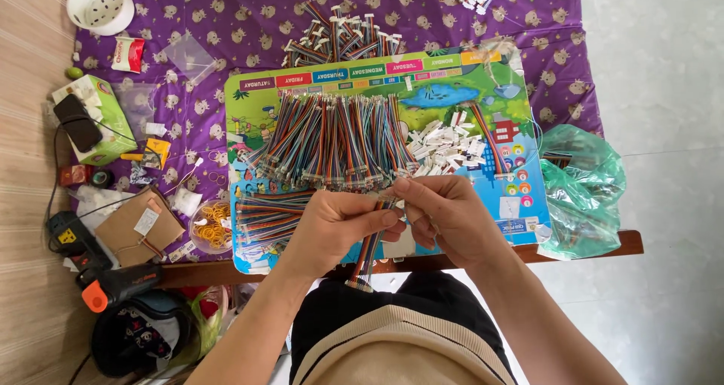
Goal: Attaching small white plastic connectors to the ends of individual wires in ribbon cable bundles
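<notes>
A purple cloth (226, 113) patterned with small pale animal figures is covering the bench. The rainbow-striped wire bundles (332, 140) are showing red, orange, blue and green, lying on a bright cartoon board (452, 98). A translucent green bag (584, 189) is glowing at the bench's right edge.

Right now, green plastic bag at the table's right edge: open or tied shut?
Open. The green plastic bag gapes at its mouth, with coloured wires visible inside; no knot shows.

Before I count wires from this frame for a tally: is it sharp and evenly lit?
Head view: soft, even daylight, no hard shadows or glare; the wire bundles on the board look fairly crisp, though single strands merge; both hands are sharp; straight edges bow slightly near the corners.
</notes>
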